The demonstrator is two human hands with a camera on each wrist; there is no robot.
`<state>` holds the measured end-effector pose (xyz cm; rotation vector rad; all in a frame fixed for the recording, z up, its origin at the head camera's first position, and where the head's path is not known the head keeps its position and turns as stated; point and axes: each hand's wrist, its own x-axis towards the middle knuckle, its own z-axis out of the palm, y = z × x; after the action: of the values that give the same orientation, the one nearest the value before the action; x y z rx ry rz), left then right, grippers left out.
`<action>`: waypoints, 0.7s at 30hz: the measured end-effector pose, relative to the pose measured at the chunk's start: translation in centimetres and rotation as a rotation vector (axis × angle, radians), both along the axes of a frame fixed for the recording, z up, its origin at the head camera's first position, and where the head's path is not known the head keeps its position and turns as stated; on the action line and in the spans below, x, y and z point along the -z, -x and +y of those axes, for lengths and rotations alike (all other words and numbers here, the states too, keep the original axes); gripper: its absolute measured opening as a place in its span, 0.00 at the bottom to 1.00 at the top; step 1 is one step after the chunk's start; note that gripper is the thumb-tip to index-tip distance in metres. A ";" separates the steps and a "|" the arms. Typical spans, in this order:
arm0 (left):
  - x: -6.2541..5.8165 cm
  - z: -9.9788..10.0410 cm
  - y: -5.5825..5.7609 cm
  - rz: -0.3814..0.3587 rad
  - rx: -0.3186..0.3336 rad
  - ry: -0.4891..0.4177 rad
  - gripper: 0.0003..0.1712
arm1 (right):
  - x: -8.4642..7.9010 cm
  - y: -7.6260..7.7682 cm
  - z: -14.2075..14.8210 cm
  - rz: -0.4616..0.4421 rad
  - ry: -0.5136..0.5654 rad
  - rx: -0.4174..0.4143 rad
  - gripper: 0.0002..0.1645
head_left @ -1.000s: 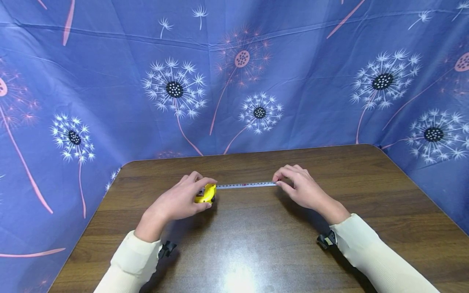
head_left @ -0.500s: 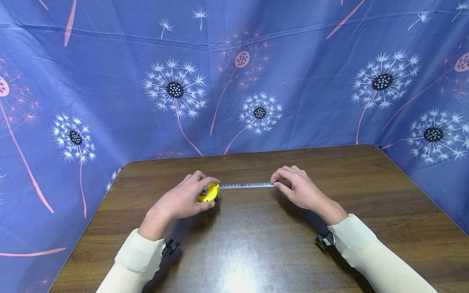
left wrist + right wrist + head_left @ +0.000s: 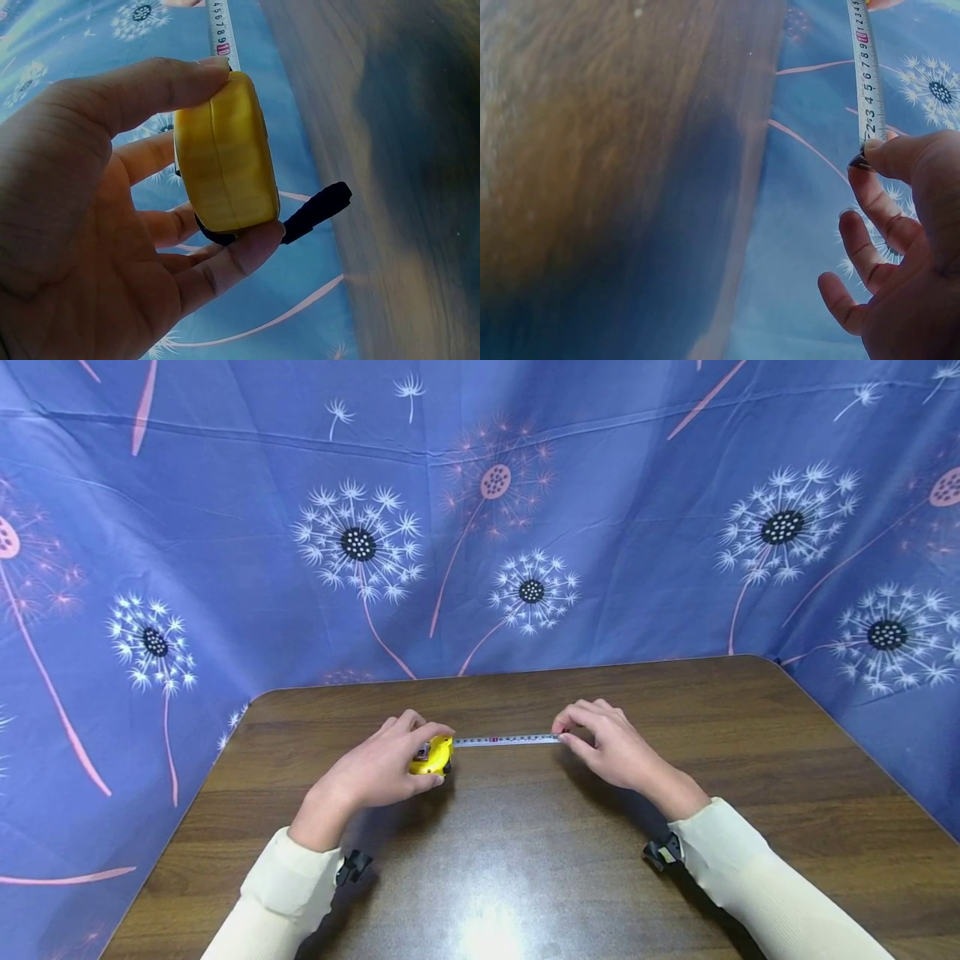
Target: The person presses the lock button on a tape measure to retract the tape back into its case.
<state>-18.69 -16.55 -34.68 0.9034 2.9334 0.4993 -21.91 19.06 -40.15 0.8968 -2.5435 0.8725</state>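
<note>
My left hand (image 3: 377, 764) grips the yellow case of a tape measure (image 3: 432, 756), thumb along its top and fingers at its far side and underneath. In the left wrist view the case (image 3: 229, 157) shows its rounded back, and a black wrist strap (image 3: 319, 212) hangs from it. From the case a stretch of metal blade (image 3: 506, 741) runs straight to the right. My right hand (image 3: 611, 745) pinches the blade's hooked end between thumb and index finger. The dark end hook (image 3: 860, 161) shows at those fingertips in the right wrist view, beside the low numbers.
Both hands are over a brown wood-grain table (image 3: 495, 827), whose far edge meets a blue cloth (image 3: 630, 568) printed with dandelions. A bright light reflection lies on the table's near part. Black camera straps show at both cuffs.
My left hand has shifted slightly to the right with the case, and my right hand slightly to the left. The stretch of blade between them is shorter.
</note>
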 end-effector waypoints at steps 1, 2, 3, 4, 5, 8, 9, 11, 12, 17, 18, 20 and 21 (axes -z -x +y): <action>0.0 0.0 0.0 -0.002 -0.002 0.001 0.34 | 0.0 0.0 0.0 -0.002 -0.001 0.001 0.11; 0.0 0.1 0.0 -0.005 -0.006 0.005 0.34 | -0.1 0.0 0.0 -0.005 -0.002 0.000 0.11; 0.0 0.1 0.0 -0.005 -0.008 0.006 0.34 | -0.1 -0.1 -0.1 -0.008 -0.003 -0.001 0.11; 0.0 0.1 0.0 -0.007 -0.009 0.007 0.34 | -0.1 -0.1 -0.1 -0.011 -0.004 -0.001 0.11; 0.0 0.2 0.0 -0.005 -0.009 0.007 0.34 | -0.1 -0.1 -0.1 -0.013 -0.004 -0.002 0.11; 0.0 0.3 -0.1 -0.003 -0.003 0.002 0.34 | -0.1 0.0 -0.2 -0.015 -0.001 -0.004 0.11; 0.0 0.3 -0.1 0.000 0.002 -0.001 0.34 | -0.1 0.0 -0.2 -0.013 0.001 -0.004 0.11; 0.0 0.4 -0.2 0.005 0.007 -0.005 0.34 | -0.1 0.1 -0.3 -0.010 0.004 -0.004 0.11; 0.0 0.4 -0.2 0.004 0.008 -0.006 0.34 | 0.0 0.1 -0.3 -0.008 0.006 -0.005 0.11; 0.0 0.4 -0.2 -0.004 0.007 -0.005 0.34 | -0.1 0.2 -0.6 0.001 0.013 -0.015 0.11; 0.0 0.4 -0.2 -0.007 0.006 -0.005 0.34 | -0.1 0.2 -0.7 0.000 0.014 -0.018 0.11; 0.0 0.5 -0.2 -0.009 0.006 -0.003 0.34 | -0.1 0.2 -0.8 0.000 0.017 -0.022 0.11; 0.0 0.5 -0.2 -0.011 0.005 -0.001 0.34 | -0.1 0.2 -0.8 -0.002 0.017 -0.023 0.11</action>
<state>-18.50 -16.06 -34.71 0.9053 2.9206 0.5041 -22.07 18.24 -40.01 0.9220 -2.5286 0.9014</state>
